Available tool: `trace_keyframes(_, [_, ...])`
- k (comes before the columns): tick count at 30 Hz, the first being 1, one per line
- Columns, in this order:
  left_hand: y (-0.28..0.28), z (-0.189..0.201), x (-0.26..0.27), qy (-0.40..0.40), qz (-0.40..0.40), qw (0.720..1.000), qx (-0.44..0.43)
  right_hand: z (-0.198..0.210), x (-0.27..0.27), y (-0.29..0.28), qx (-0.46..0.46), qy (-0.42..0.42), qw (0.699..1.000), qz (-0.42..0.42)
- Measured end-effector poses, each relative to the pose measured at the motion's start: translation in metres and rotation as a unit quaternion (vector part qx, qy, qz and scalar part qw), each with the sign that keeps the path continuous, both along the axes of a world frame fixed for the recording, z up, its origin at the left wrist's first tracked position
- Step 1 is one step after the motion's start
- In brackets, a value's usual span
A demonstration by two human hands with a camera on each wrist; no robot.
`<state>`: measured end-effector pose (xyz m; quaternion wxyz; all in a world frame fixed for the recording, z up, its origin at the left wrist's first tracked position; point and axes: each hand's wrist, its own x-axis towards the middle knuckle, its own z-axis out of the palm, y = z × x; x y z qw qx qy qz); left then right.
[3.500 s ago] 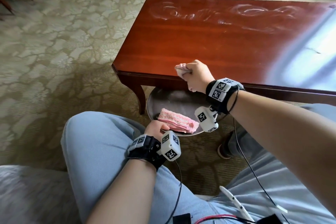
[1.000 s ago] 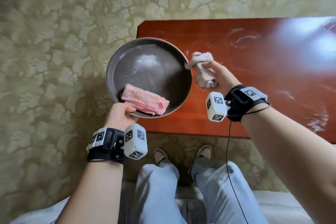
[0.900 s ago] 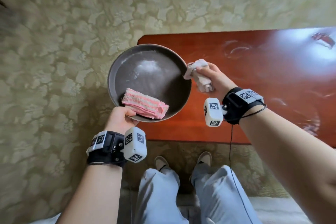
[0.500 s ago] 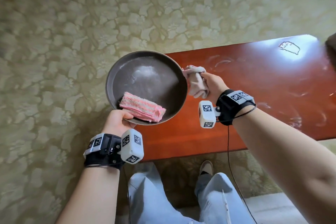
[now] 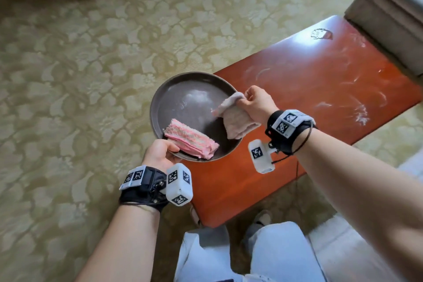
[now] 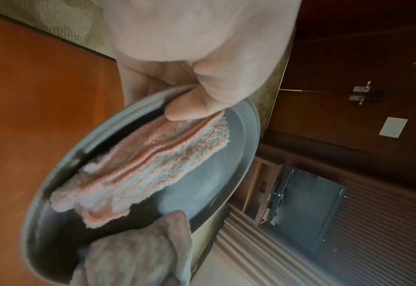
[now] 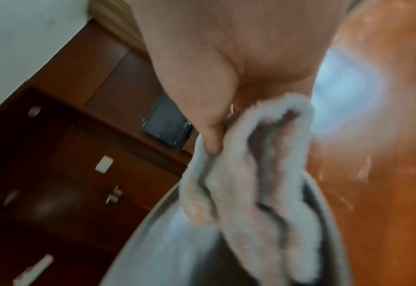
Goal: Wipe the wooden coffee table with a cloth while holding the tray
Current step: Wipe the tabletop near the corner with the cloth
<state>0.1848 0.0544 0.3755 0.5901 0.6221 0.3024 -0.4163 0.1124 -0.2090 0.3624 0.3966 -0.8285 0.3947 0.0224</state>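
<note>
Head view, left hand: the left hand (image 5: 160, 154) grips the near rim of the round dark grey metal tray (image 5: 180, 101), thumb over the rim, fingers beneath.
Head view, tray: it is held in the air above the left end of the glossy reddish-brown wooden coffee table (image 5: 309, 107), part of it out past the table's left edge over the pale green patterned carpet (image 5: 68, 75).
Head view, folded cloth: a pink-and-white striped folded terry cloth (image 5: 191, 141) lies in the tray at its near side, just beside the left thumb.
Head view, right hand: the right hand (image 5: 256, 104) pinches a crumpled pale beige wiping cloth (image 5: 235, 119), which hangs over the tray's right rim.
Head view, table top: whitish smears mark the surface towards its right end; a grey upholstered seat (image 5: 389, 18) stands past the far right corner.
Left wrist view, grip: the thumb (image 6: 190, 108) presses on the striped cloth's end at the tray rim; the fingers go under the tray.
Left wrist view, wiping cloth: its beige bulk fills the tray's lower part, close to the striped cloth; whether they touch I cannot tell.
Right wrist view, grip: thumb and fingers are closed on the top folds of the beige cloth, which drapes down into the tray; the picture is blurred.
</note>
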Motion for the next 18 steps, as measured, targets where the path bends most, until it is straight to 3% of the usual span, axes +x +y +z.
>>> trace_keyframes(2, [-0.003,0.003,0.004,0.001,-0.017,1.000,-0.013,0.002,-0.007,0.001,-0.048,0.014,0.999,0.002])
trace_keyframes(5, [-0.005,0.003,0.008,0.000,-0.032,0.999,-0.020,0.008,-0.016,0.002,-0.021,0.005,1.000,-0.012])
trace_keyframes(10, [-0.005,0.001,0.006,0.008,-0.027,0.999,-0.042,0.017,-0.028,-0.004,-0.011,0.084,0.994,-0.066])
trace_keyframes(18, [-0.006,0.011,0.002,0.000,-0.020,0.997,-0.075,0.018,-0.050,0.004,0.093,-0.011,0.982,-0.165])
